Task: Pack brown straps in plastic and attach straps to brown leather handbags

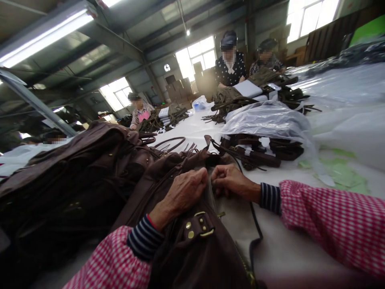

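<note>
A dark brown bag [198, 253] lies in front of me with its zip opening spread, showing a pale lining [231, 224]. Brass studs and a buckle ring sit on its strap tab [200, 225]. My left hand [188, 190] is closed at the edge of the opening, gripping the bag there; its fingertips are hidden. Close beside it, my right hand [230, 180] pinches the bag at the opposite side of the same opening, above the lining. A small brass zip pull [221, 214] hangs at the zip edge below my hands.
More brown bags [75, 168] are heaped at my left. Strapped brown bags [270, 154] lie under clear plastic [267, 116] ahead to the right. Green scraps [345, 172] show near my right sleeve. Across the white table, several people work by olive bags [228, 98].
</note>
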### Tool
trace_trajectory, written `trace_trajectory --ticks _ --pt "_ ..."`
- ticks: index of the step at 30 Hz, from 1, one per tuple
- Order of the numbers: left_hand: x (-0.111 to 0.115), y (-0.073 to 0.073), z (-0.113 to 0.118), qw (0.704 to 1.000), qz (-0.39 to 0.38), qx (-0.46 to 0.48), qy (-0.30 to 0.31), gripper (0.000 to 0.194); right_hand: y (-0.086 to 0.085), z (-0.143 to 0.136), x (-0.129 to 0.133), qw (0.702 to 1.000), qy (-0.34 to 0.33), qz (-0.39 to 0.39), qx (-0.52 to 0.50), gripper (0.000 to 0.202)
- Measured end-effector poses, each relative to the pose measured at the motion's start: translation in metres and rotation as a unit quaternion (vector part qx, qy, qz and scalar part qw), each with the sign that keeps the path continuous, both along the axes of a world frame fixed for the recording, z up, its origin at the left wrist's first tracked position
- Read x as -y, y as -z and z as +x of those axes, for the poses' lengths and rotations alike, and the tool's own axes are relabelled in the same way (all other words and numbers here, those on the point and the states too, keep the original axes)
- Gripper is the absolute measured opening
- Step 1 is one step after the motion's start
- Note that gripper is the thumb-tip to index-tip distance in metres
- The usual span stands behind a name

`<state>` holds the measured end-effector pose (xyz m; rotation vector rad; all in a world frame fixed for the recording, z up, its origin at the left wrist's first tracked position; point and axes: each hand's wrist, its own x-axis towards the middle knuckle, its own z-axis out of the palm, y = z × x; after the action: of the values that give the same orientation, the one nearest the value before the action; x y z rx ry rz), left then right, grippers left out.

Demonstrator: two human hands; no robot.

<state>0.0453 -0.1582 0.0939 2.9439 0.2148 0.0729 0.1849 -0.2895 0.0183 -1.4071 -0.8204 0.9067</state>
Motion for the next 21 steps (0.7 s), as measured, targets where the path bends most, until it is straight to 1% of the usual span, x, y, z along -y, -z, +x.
trace_trajectory --ticks 1,2,3,5,6,7,8,9,11,14,16,17,18,20,21 --pt "-0.001 -0.001 -0.001 1.0 0.007 -0.011 0.007 0.011 0.001 0.002 0.002 0.999 -0.008 -0.018 0.029 0.012" --pt "-0.002 -0.003 -0.002 1.0 0.014 -0.023 0.011 0.015 0.002 0.004 0.004 0.996 -0.016 -0.028 0.081 0.011" --pt "-0.003 -0.005 -0.002 0.999 0.025 -0.038 0.014 0.019 0.003 0.007 0.005 0.987 -0.015 -0.028 0.154 0.011" --pt "-0.004 -0.012 -0.003 0.995 0.06 -0.08 0.019 0.021 0.005 0.013 0.005 0.951 0.005 -0.009 0.308 0.015" --pt "-0.005 -0.016 -0.004 0.991 0.08 -0.102 0.025 0.018 0.006 0.016 0.005 0.931 0.02 -0.003 0.364 0.017" --pt "-0.005 -0.02 -0.004 0.987 0.094 -0.123 0.034 0.016 0.007 0.018 0.004 0.916 0.036 -0.004 0.399 0.018" --pt "-0.004 -0.023 -0.004 0.984 0.102 -0.14 0.042 0.015 0.008 0.02 0.004 0.909 0.047 -0.007 0.413 0.019" --pt "-0.004 -0.025 -0.003 0.982 0.104 -0.151 0.048 0.015 0.009 0.021 0.003 0.91 0.049 -0.006 0.412 0.019" --pt "-0.003 -0.027 -0.003 0.981 0.102 -0.156 0.053 0.015 0.011 0.02 0.002 0.92 0.038 0.013 0.389 0.021" --pt "-0.003 -0.022 -0.003 0.983 0.099 -0.144 0.049 0.015 0.013 0.013 0.0 0.942 0.016 0.035 0.335 0.023" --pt "-0.005 -0.019 -0.003 0.985 0.093 -0.134 0.05 0.015 0.011 0.008 -0.002 0.944 0.015 0.016 0.329 0.023" --pt "-0.006 -0.019 -0.003 0.986 0.092 -0.13 0.051 0.015 0.011 0.006 -0.003 0.938 0.019 -0.001 0.346 0.023" --pt "-0.006 -0.019 -0.003 0.986 0.088 -0.127 0.054 0.015 0.01 0.005 -0.004 0.926 0.026 -0.022 0.376 0.022" --pt "-0.005 -0.022 -0.004 0.987 0.065 -0.135 0.059 0.018 0.01 0.003 -0.005 0.888 0.04 -0.067 0.453 0.023" --pt "-0.003 -0.023 -0.006 0.986 0.045 -0.146 0.06 0.023 0.01 0.004 -0.006 0.87 0.044 -0.081 0.484 0.025"
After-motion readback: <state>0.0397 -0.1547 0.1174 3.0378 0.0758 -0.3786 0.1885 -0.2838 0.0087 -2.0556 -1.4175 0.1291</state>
